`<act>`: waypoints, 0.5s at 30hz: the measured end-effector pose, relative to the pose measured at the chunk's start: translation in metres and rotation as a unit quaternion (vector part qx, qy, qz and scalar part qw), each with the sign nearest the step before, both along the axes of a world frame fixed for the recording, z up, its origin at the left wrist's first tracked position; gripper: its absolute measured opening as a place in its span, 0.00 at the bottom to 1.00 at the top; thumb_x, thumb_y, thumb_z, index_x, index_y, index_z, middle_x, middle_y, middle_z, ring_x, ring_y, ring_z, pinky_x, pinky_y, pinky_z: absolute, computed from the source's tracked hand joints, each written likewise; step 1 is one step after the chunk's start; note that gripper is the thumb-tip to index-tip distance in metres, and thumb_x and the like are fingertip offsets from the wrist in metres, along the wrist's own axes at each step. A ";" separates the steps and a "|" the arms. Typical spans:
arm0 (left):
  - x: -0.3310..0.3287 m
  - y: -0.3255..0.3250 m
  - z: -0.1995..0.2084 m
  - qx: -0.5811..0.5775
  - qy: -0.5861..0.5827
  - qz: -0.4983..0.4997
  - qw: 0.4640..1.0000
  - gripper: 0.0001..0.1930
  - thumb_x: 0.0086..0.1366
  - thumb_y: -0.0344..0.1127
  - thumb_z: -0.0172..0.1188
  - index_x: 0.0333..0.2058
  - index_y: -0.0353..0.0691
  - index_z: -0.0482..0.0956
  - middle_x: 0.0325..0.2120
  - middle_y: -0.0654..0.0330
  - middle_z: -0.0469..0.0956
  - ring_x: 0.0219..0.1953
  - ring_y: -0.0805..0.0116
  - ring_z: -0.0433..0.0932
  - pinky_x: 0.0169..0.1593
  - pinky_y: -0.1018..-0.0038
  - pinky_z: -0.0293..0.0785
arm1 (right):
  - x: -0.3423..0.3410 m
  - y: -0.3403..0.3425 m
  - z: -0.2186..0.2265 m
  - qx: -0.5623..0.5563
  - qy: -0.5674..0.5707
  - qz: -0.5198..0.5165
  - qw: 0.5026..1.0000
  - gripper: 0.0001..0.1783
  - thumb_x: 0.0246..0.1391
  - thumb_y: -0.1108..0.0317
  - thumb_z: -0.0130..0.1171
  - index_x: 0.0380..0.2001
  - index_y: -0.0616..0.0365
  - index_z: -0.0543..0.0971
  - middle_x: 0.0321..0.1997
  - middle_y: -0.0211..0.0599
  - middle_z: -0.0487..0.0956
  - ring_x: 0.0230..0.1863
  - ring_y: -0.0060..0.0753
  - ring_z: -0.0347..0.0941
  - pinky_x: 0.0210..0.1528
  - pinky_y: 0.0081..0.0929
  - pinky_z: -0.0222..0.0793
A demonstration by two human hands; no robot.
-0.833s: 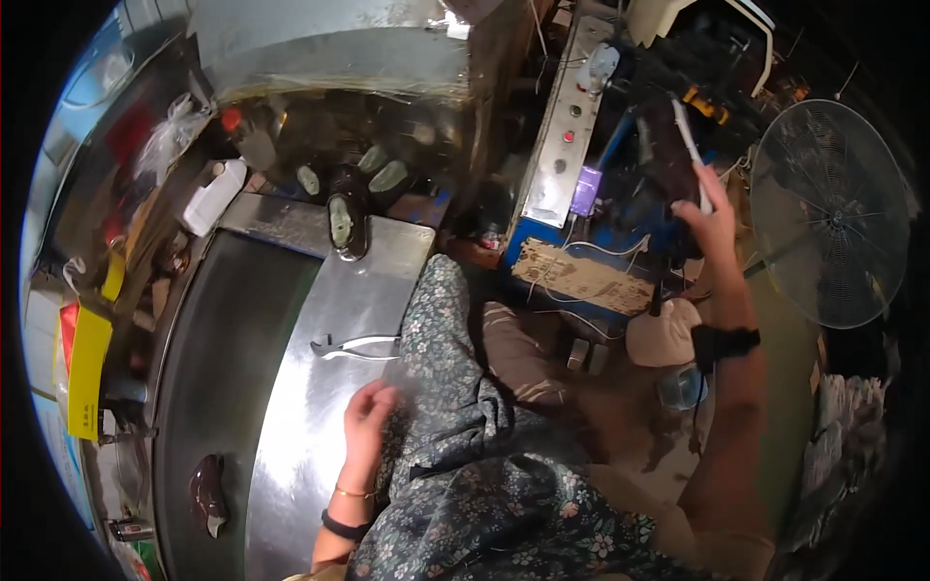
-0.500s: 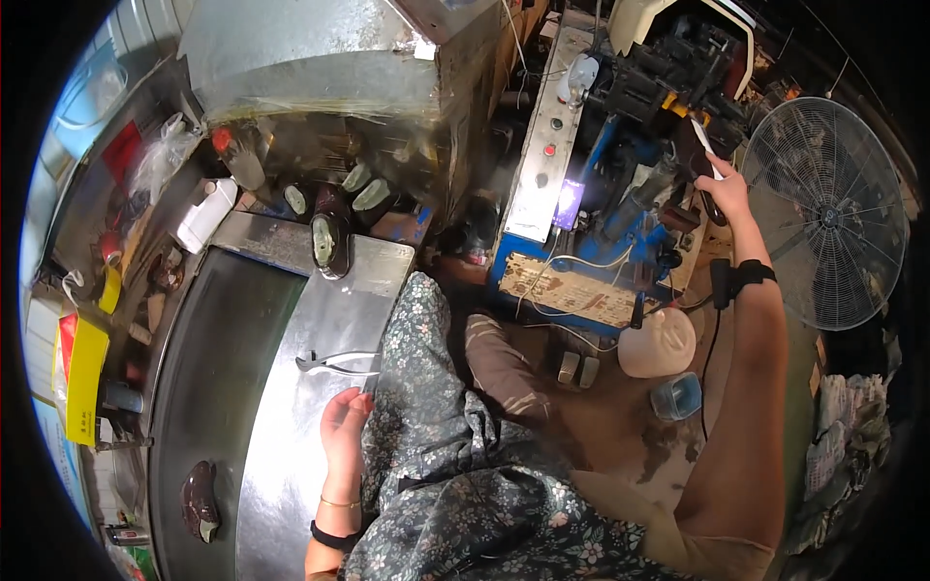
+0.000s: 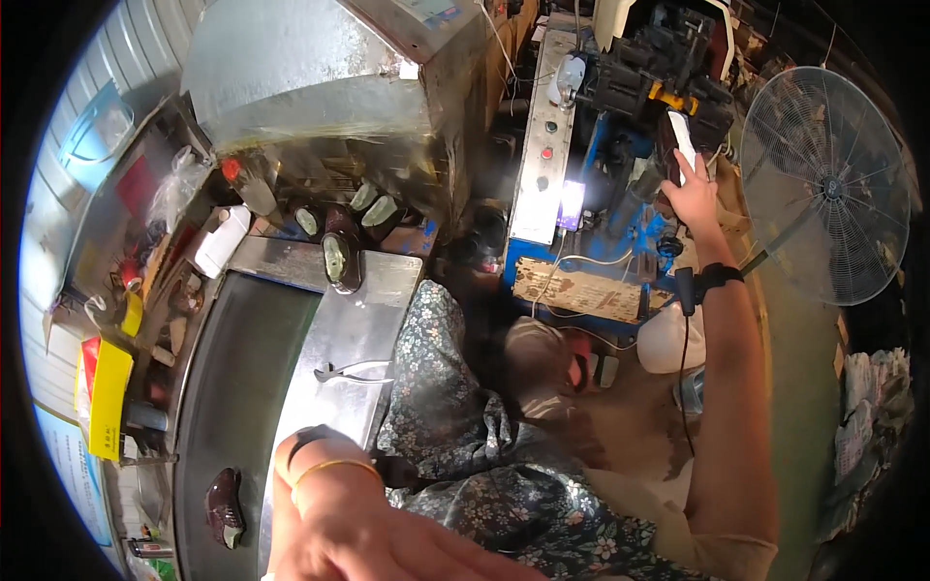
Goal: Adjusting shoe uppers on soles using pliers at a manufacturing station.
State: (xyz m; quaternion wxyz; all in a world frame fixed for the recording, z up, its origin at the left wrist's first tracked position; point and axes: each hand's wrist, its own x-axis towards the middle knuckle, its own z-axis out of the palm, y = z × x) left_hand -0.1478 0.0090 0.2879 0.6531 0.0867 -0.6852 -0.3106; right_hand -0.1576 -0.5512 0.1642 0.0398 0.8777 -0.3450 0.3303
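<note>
My right hand (image 3: 693, 198) reaches to the machine at the upper right. Its fingers straddle the near end of a dark shoe (image 3: 668, 136) with a white strip along its upward face. That shoe's far end sits among the machine's black parts. My left hand (image 3: 373, 542) is large at the lower edge, palm down, fingers stretched to the right and partly cut off, with nothing visible in them. Metal pincers (image 3: 354, 372) lie on the steel ledge (image 3: 334, 329) beyond it. A dark reddish-brown shoe (image 3: 224, 505) lies on the green belt (image 3: 237, 387).
Several shoes with pale soles, including one dark shoe (image 3: 341, 259), are grouped at the ledge's far end. A large fan (image 3: 828, 184) stands right of my right arm. A white jug (image 3: 670, 339) is on the floor. A yellow box (image 3: 111, 399) is at left.
My right hand has moved the shoe slightly left and into the machine, its fingers spreading. My left hand has risen toward the camera from beside the pincers. The view has shifted slightly.
</note>
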 end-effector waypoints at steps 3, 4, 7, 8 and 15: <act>-0.025 -0.018 -0.001 -0.050 0.046 -0.032 0.997 0.23 0.71 0.48 0.48 0.62 0.51 0.67 0.61 0.57 0.67 0.64 0.49 0.63 0.66 0.52 0.57 | -0.002 0.000 0.000 0.038 0.000 -0.016 0.999 0.36 0.42 0.54 0.59 0.61 0.29 0.69 0.71 0.48 0.57 0.60 0.67 0.63 0.65 0.42 0.57; -0.030 -0.020 -0.005 -0.078 0.073 -0.013 0.994 0.22 0.72 0.48 0.46 0.61 0.50 0.68 0.60 0.56 0.68 0.64 0.48 0.63 0.66 0.53 0.56 | -0.002 -0.002 0.000 0.026 0.006 -0.016 1.000 0.36 0.43 0.53 0.57 0.61 0.29 0.70 0.71 0.46 0.56 0.58 0.67 0.64 0.64 0.42 0.60; -0.037 -0.029 -0.021 -0.115 0.088 -0.003 0.989 0.23 0.73 0.49 0.43 0.60 0.45 0.69 0.58 0.50 0.70 0.63 0.46 0.64 0.67 0.52 0.56 | 0.003 -0.010 -0.001 0.019 0.015 -0.012 1.000 0.36 0.45 0.48 0.55 0.63 0.27 0.66 0.71 0.46 0.57 0.60 0.61 0.66 0.62 0.42 0.62; -0.036 -0.031 -0.025 -0.123 0.081 -0.001 0.989 0.24 0.73 0.49 0.42 0.60 0.43 0.70 0.57 0.49 0.71 0.63 0.46 0.64 0.66 0.52 0.56 | 0.007 -0.015 0.000 0.018 0.006 -0.014 1.000 0.37 0.45 0.47 0.55 0.63 0.26 0.65 0.71 0.46 0.57 0.60 0.60 0.66 0.62 0.42 0.62; -0.020 -0.049 -0.014 -0.094 0.082 0.048 0.991 0.18 0.73 0.47 0.43 0.51 0.41 0.69 0.46 0.49 0.71 0.49 0.49 0.65 0.55 0.55 0.61 | 0.049 -0.079 0.016 0.061 0.092 -0.053 0.993 0.40 0.45 0.43 0.52 0.66 0.23 0.59 0.72 0.43 0.54 0.65 0.55 0.62 0.65 0.41 0.56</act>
